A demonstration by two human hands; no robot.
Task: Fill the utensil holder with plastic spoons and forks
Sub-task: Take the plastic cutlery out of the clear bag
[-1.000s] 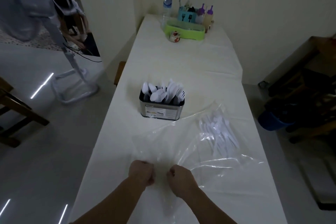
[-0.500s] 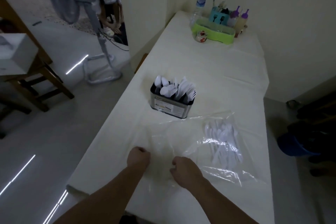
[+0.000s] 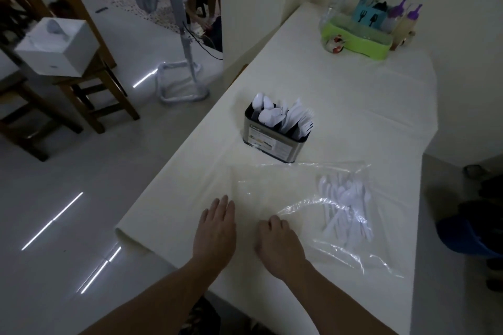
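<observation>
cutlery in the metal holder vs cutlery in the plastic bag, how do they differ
The cutlery in the holder stands upright, heads up; the cutlery in the bag lies flat in a loose pile.
The holder's lot sits in a rigid metal utensil holder; the bag's lot is in a crumpled clear plastic bag.
The holder's lot stands farther from the hands, the bag's lot nearer, beside the right hand.
Both are white plastic.

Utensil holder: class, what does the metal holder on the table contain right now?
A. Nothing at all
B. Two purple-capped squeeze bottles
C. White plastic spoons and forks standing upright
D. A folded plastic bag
C: white plastic spoons and forks stand upright in the utensil holder, bowls and tines above its rim.
</observation>
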